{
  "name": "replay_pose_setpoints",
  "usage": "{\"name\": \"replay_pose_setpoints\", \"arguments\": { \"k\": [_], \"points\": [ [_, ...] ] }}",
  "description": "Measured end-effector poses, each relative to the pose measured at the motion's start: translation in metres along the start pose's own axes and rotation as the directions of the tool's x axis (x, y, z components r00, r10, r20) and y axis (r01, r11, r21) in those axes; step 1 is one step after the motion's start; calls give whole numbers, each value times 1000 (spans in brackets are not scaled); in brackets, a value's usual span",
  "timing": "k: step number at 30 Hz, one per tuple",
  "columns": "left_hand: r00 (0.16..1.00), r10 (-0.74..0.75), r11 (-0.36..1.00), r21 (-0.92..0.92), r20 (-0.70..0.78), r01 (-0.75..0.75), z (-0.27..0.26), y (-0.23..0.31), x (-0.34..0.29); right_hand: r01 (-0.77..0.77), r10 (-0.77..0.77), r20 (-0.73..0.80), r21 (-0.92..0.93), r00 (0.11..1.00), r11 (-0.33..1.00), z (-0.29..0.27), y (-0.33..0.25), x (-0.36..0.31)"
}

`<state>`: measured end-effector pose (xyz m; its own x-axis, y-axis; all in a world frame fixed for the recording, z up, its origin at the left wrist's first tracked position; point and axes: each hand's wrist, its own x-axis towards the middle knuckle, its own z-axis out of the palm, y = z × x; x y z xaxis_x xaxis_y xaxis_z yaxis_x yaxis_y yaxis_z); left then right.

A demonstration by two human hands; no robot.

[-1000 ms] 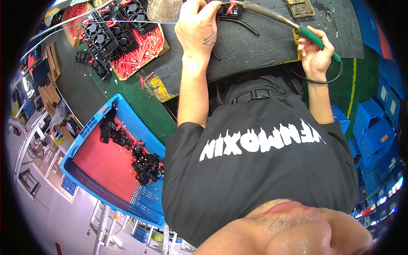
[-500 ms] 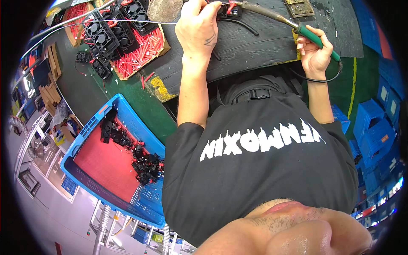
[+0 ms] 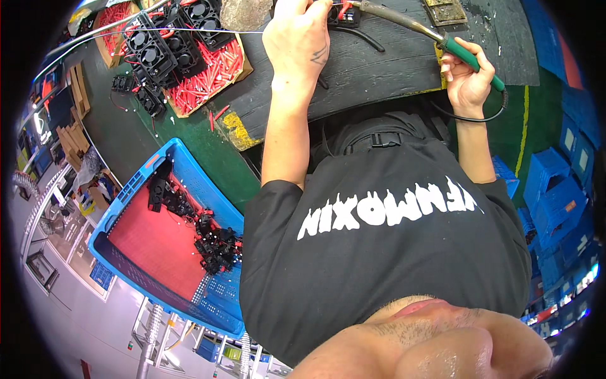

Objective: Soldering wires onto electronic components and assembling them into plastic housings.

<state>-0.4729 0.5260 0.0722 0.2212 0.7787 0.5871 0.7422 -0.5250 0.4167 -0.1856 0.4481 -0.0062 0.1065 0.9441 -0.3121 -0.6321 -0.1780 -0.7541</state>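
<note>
My right hand (image 3: 471, 82) is wrapped round the green handle of a soldering iron (image 3: 464, 53). The iron's metal shaft slants up to the left, its tip close to a black part with red wire (image 3: 344, 14) at the upper edge of the view. Beside that part, my left hand (image 3: 295, 47) is closed with its fingers pinched. A thin silvery solder wire (image 3: 218, 30) runs in from the left to it. The left fingertips are partly cut off by the picture's edge. Below the part, a bent black cable (image 3: 363, 36) lies on the dark work board (image 3: 391, 69).
Black fans (image 3: 150, 47) are piled at the left over a carton of red sleeves (image 3: 211, 79). A blue crate (image 3: 173, 309) with black parts stands lower left. A stone (image 3: 245, 14) and a worn yellowish block (image 3: 445, 11) lie at the back. Blue bins (image 3: 552, 189) stand right.
My left hand has shifted slightly to the right and turned a little, the solder wire with it. The right hand and soldering iron look nearly unmoved.
</note>
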Motion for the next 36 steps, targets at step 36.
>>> {"name": "replay_pose_setpoints", "arguments": {
  "k": [36],
  "points": [
    [994,-57,992,115,89,47,-4,6,1,3,-3,6,-3,1000,1000,-1,0,1]
  ]
}}
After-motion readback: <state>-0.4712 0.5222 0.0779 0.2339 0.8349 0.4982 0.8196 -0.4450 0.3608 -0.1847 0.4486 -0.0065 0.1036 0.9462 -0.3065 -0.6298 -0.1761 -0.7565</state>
